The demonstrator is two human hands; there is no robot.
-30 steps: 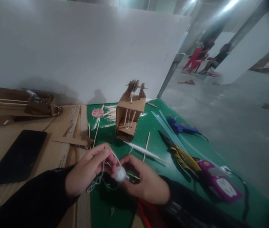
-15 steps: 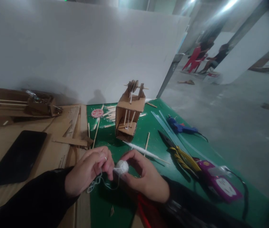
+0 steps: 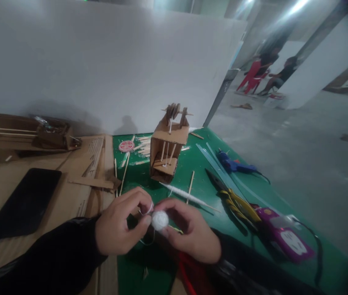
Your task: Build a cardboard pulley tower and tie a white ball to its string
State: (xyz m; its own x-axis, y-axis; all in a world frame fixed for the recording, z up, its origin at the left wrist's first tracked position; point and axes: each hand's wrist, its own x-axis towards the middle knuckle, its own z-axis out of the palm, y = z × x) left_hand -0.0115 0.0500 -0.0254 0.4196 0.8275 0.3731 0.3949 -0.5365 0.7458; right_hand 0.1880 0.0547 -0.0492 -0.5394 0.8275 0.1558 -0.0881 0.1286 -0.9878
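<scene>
A small white ball of thread (image 3: 160,220) is held between the thumb and fingers of my right hand (image 3: 190,229), low in the middle of the view. My left hand (image 3: 124,223) is beside the ball, its fingers pinching the white thread near the ball's left side. A loop of thread hangs below, between the hands. Just beyond them, a stick wound with white thread (image 3: 186,194) lies on the green table (image 3: 143,266). Behind it stands a cardboard frame (image 3: 169,137) with sticks, thread and round discs on top.
On the left, a black tablet (image 3: 23,203) lies on cardboard near another cardboard model (image 3: 53,137). Pliers (image 3: 238,205), a blue glue gun (image 3: 233,162) and a purple power socket (image 3: 284,233) are at the right. Two seated people (image 3: 281,76) are far off.
My left hand has turned and closed in beside the ball. Less loose thread dangles below it, and the ball shows more fully in my right hand.
</scene>
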